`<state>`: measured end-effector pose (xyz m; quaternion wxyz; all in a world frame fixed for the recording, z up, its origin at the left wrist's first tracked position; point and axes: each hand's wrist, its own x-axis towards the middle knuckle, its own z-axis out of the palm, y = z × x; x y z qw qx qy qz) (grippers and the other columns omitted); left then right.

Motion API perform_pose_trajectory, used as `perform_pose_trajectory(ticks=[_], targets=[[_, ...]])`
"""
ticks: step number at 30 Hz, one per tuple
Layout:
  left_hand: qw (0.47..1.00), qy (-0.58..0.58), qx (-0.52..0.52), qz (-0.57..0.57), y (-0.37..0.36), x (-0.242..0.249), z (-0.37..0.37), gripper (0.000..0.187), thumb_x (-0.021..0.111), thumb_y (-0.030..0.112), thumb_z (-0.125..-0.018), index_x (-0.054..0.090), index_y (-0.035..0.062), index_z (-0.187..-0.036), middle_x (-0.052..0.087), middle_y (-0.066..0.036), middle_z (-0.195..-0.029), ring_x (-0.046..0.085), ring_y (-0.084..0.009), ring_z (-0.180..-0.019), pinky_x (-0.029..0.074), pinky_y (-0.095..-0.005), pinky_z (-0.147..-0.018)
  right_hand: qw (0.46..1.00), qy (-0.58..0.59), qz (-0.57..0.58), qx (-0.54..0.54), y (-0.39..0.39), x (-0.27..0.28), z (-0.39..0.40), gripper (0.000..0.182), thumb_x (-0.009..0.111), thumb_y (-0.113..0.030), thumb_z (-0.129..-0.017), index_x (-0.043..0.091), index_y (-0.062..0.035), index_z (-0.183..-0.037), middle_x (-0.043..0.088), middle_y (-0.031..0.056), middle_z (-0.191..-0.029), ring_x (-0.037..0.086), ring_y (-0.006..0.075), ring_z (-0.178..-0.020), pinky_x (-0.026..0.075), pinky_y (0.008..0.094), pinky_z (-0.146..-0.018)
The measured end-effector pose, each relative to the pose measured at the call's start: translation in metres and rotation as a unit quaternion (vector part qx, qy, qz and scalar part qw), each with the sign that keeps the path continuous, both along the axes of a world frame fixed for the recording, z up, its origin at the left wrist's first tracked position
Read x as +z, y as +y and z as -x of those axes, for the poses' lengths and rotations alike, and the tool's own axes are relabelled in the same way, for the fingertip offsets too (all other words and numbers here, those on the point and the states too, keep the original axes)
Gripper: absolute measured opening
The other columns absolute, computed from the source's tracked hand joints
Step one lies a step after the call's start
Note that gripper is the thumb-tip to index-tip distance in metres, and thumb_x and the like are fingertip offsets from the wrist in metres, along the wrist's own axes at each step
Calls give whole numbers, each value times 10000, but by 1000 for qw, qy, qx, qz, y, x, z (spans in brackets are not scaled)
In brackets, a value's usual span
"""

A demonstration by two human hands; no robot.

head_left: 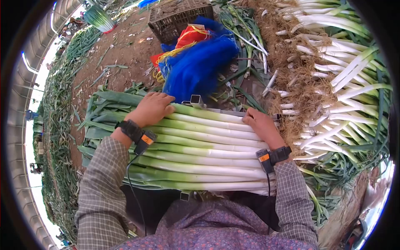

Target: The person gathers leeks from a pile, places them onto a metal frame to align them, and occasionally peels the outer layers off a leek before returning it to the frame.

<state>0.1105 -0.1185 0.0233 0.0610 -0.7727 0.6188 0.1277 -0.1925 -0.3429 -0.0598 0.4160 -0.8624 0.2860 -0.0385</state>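
A row of trimmed leeks [204,151] lies side by side in front of me, green leaves to the left and white shanks to the right. My left hand [152,109] is closed over the far leek where it turns green, thumb on the near side and fingers over the far edge. Around the white end of that same leek, my right hand [260,126] is closed with its fingers curled. Parts of a metal frame [196,100] show behind and below the row. My fingertips are partly hidden.
Untrimmed leeks [346,87] with bushy roots are piled on the right. Beyond the row lie blue netting [202,66], red bags [191,37] and a brown plastic crate [177,18]. A bundle of leeks [98,18] stands at far left, near leaf heaps [60,112].
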Motion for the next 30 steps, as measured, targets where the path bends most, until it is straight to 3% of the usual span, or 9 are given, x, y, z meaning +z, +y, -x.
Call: perform_pose_trajectory(ticks=[4, 7, 10, 14, 17, 20, 23, 26, 30], targets=[[998, -26, -24, 49, 4, 0, 5, 438, 507, 322, -925, 538, 58, -1273, 583, -124, -1214, 506, -305, -1172, 339, -434, -1048, 1000, 12, 6, 0, 2, 8, 0, 238, 581, -289, -879, 568, -52, -875, 634, 137, -804, 613, 313, -771, 455, 414, -686], [998, -31, -3, 54, 9, 6, 28, 445, 515, 336, -920, 546, 67, -1272, 593, -121, -1202, 508, -298, -1174, 333, -435, -1054, 1000, -9, 8, 9, 2, 2, 3, 238, 554, -288, -902, 546, -50, -903, 637, 155, -808, 614, 350, -781, 461, 436, -700], [998, -33, 29, 54, 14, -2, 33, 444, 520, 346, -913, 559, 79, -1265, 605, -112, -1178, 513, -288, -1168, 330, -436, -1056, 990, 48, 132, 11, 20, 12, 5, 231, 525, -278, -925, 513, -47, -934, 639, 184, -810, 610, 397, -802, 462, 471, -717], [999, -35, 31, 25, 11, -1, 40, 451, 518, 348, -910, 557, 93, -1280, 598, -98, -1233, 501, -271, -1209, 317, -420, -1078, 980, -2, 200, 1, 39, 8, 21, 242, 467, -283, -956, 494, -43, -947, 632, 200, -787, 609, 424, -834, 455, 512, -745], [996, -46, 12, 70, 13, -7, 35, 475, 518, 349, -914, 528, 94, -1315, 548, -108, -1326, 476, -277, -1251, 301, -432, -1096, 990, 65, 123, -24, 28, 3, 12, 275, 477, -343, -956, 498, -71, -920, 650, 159, -875, 576, 426, -914, 423, 473, -853], [980, 57, 50, 186, 26, 7, 44, 501, 538, 345, -910, 500, 93, -1342, 482, -121, -1401, 424, -300, -1308, 277, -446, -1117, 996, 19, 62, 54, -3, -13, 11, 322, 478, -364, -962, 539, -52, -1008, 646, 190, -1025, 580, 400, -1008, 419, 437, -924], [982, -4, 26, 189, 76, 30, 83, 513, 558, 337, -907, 487, 89, -1350, 446, -133, -1429, 368, -321, -1352, 263, -452, -1130, 992, -102, -1, 73, -1, 2, 24, 428, 491, -390, -956, 543, -20, -1164, 584, 232, -1203, 548, 360, -1139, 408, 409, -981], [987, -23, 38, 152, 133, 48, 125, 549, 573, 335, -895, 461, 102, -1380, 397, -115, -1470, 289, -316, -1402, 224, -445, -1154, 992, -50, 71, 94, 42, 64, 64, 534, 575, -376, -906, 502, -2, -1281, 546, 221, -1277, 504, 356, -1211, 383, 399, -1021], [979, -63, 37, 189, 164, 26, 144, 568, 550, 370, -901, 443, 129, -1404, 354, -84, -1503, 232, -291, -1431, 154, -448, -1179, 968, -43, 220, 111, 111, 71, 111, 573, 641, -369, -850, 506, -47, -1304, 493, 199, -1348, 449, 359, -1266, 362, 433, -1038]])
